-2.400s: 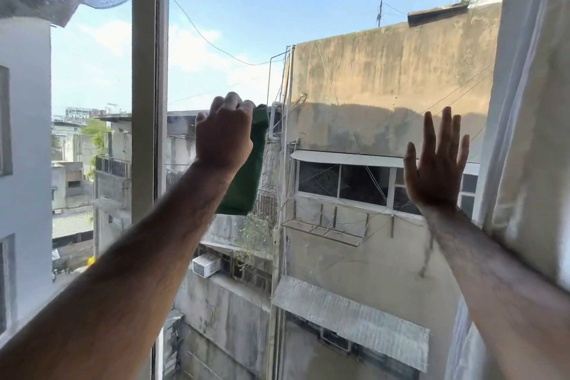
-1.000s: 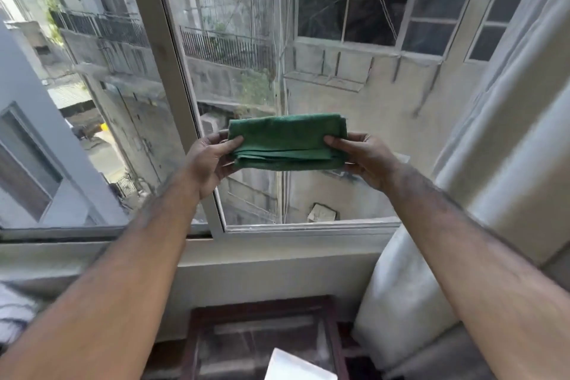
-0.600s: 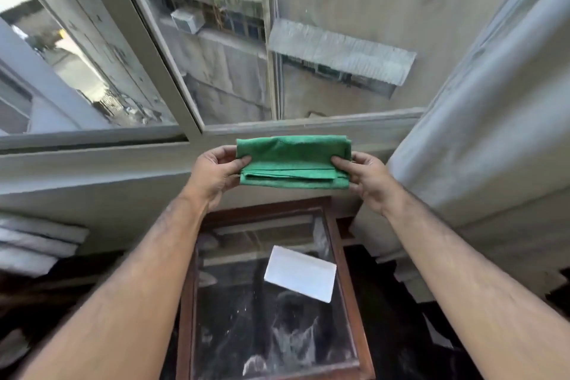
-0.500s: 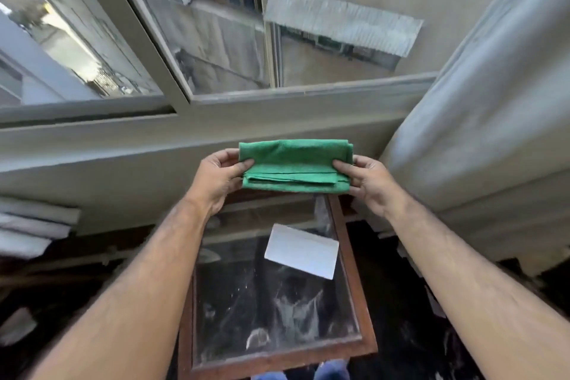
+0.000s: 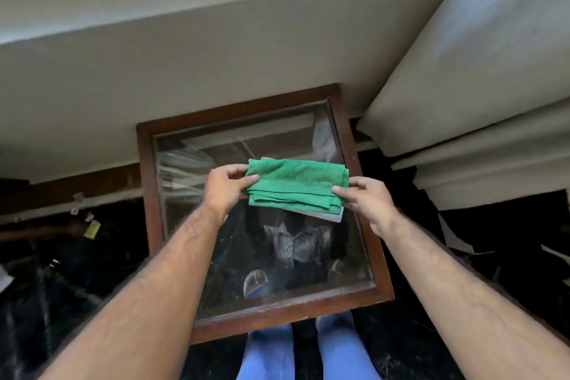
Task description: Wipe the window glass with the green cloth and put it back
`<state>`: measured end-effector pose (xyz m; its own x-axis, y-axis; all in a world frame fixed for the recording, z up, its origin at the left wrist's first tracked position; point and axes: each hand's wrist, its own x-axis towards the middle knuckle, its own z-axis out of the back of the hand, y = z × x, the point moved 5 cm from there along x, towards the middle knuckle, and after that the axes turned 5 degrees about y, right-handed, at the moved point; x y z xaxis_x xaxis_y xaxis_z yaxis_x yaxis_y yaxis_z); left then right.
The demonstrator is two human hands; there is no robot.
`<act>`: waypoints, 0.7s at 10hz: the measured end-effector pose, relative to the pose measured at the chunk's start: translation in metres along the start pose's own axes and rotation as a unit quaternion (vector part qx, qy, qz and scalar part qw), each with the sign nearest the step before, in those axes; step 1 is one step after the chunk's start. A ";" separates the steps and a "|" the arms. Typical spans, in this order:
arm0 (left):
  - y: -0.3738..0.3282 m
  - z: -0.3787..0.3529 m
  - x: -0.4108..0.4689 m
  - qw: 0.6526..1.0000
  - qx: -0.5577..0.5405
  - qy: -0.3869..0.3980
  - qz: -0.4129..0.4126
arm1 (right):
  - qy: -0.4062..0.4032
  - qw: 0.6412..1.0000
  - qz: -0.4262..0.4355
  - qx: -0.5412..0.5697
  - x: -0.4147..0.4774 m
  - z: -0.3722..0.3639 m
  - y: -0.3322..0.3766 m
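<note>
A folded green cloth (image 5: 296, 187) hangs flat between my two hands, just above a glass-topped table with a dark wooden frame (image 5: 364, 219). My left hand (image 5: 226, 187) pinches the cloth's left end. My right hand (image 5: 362, 197) pinches its right end. A white card (image 5: 327, 216) lies on the glass, mostly hidden under the cloth, with only its lower right edge showing. The window glass is out of view.
A pale wall and sill (image 5: 216, 49) run along the far side of the table. A white curtain (image 5: 481, 71) hangs at the right. Dark floor with scattered small items (image 5: 89, 228) surrounds the table. My blue trouser legs (image 5: 268, 355) stand at its near edge.
My hands left the window glass, folded the cloth and carried it down from the pane to just above the table's glass top, over the white card. My view tilted downward.
</note>
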<state>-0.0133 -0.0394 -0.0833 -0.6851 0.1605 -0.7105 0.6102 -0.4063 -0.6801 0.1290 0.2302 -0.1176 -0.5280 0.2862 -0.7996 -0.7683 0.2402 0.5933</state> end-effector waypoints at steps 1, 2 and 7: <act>0.035 -0.011 0.029 0.998 0.061 -0.028 0.018 | -0.041 0.998 -0.015 -0.042 0.029 -0.001 -0.032; 0.061 -0.015 0.056 0.992 0.113 -0.057 0.030 | -0.079 0.994 -0.015 -0.078 0.047 -0.003 -0.047; -0.016 -0.042 0.024 0.851 0.489 -0.061 -0.181 | -0.148 0.788 0.198 -0.564 0.001 -0.022 0.046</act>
